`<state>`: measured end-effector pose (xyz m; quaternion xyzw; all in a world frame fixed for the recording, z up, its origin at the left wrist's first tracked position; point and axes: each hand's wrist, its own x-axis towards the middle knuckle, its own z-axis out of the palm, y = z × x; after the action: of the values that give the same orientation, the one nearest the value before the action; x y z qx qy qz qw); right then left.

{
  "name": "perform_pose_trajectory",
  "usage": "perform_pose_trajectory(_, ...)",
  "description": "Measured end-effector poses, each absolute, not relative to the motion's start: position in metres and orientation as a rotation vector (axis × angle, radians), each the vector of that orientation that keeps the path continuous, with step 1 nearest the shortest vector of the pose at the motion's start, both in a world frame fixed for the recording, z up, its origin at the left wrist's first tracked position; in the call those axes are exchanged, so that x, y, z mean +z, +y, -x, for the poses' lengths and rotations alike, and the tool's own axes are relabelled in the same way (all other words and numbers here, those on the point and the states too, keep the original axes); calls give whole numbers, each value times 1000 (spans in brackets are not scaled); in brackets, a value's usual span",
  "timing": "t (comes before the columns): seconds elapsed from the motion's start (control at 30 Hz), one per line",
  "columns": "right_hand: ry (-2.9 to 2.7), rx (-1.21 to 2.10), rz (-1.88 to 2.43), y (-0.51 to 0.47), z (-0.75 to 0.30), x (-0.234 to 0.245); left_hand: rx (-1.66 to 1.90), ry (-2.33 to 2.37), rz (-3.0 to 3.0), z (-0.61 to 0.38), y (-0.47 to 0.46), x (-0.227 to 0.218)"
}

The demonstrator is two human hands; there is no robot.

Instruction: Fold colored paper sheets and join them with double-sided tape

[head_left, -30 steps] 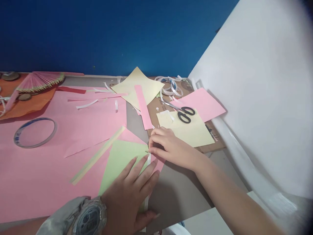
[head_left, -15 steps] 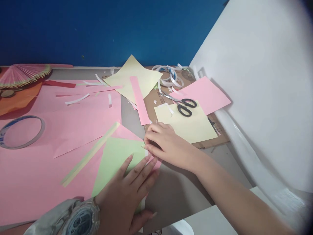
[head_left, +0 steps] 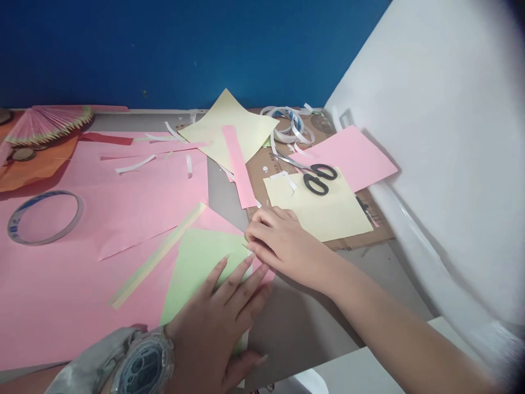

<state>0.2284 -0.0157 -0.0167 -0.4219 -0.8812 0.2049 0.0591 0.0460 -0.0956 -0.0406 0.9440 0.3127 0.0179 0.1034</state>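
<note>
My left hand (head_left: 225, 306) lies flat with fingers spread on a light green paper sheet (head_left: 200, 257), pressing it against the pink paper below. A watch (head_left: 143, 366) is on that wrist. At the green sheet's upper right corner, the thumb and fingers of my right hand (head_left: 274, 235) are pinched together. What sits between those fingertips is hidden. A narrow white strip (head_left: 250, 265) runs along the sheet's right edge. Left of the green sheet, a thin yellow-green paper strip (head_left: 158, 257) lies slanting on the large pink paper (head_left: 53, 306).
Scissors (head_left: 315, 178) rest on a cream sheet (head_left: 324, 213) over cardboard (head_left: 379, 235), beside tape rolls (head_left: 291, 123) and a pink sheet (head_left: 348, 156). A tape ring (head_left: 45, 241) and a folded paper fan (head_left: 49, 126) lie left. Blue wall (head_left: 184, 54) behind.
The whole view has shifted slightly, so things sit a little further right. Both hands keep nearly the same place on the green sheet.
</note>
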Motion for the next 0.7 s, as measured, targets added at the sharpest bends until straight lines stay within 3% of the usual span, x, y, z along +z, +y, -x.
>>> perform_pose_trajectory(0.7, -2449, 858, 1244, -9, -230, -12, 48, 919, -2766, -46, -94, -39)
